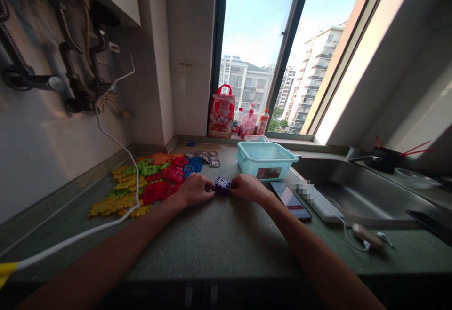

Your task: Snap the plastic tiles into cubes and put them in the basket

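A small dark purple cube (222,185) with notched edges and a white pattern on its top sits low over the counter between my hands. My left hand (195,189) pinches its left side, and my right hand (248,188) grips its right side; the fingertips are partly hidden. To the left lie many flat interlocking pieces in several colours: yellow pieces (113,204), red pieces (158,191), green pieces (144,167), orange pieces (160,158) and blue pieces (193,165). Behind the cube are grey patterned pieces (213,161).
A light teal plastic tub (247,164) stands behind my right hand. Right of it lie a phone (287,199), a white power strip (323,206) and a metal sink (367,194). A white cable (81,235) crosses the left side. Bottles (249,124) line the windowsill.
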A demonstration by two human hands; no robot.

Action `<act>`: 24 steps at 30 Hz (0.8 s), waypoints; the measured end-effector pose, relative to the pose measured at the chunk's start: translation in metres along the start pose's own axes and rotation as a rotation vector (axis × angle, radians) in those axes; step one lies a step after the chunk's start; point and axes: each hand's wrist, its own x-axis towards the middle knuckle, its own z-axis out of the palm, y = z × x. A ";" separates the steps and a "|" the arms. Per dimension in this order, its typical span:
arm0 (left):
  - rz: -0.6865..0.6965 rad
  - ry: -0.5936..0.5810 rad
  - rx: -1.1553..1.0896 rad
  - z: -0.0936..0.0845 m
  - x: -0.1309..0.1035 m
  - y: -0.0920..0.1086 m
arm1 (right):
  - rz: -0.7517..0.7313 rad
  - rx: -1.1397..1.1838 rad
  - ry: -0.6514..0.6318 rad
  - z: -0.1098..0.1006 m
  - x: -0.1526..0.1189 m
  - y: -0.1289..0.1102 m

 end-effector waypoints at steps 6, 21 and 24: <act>0.051 0.054 0.108 -0.003 0.000 0.001 | -0.018 0.031 -0.012 -0.007 -0.003 0.005; 0.153 0.036 0.215 -0.007 0.002 0.008 | -0.042 -0.042 0.080 -0.013 -0.005 0.001; 0.150 0.024 0.207 -0.006 0.002 0.008 | -0.043 -0.042 0.083 -0.013 -0.005 0.001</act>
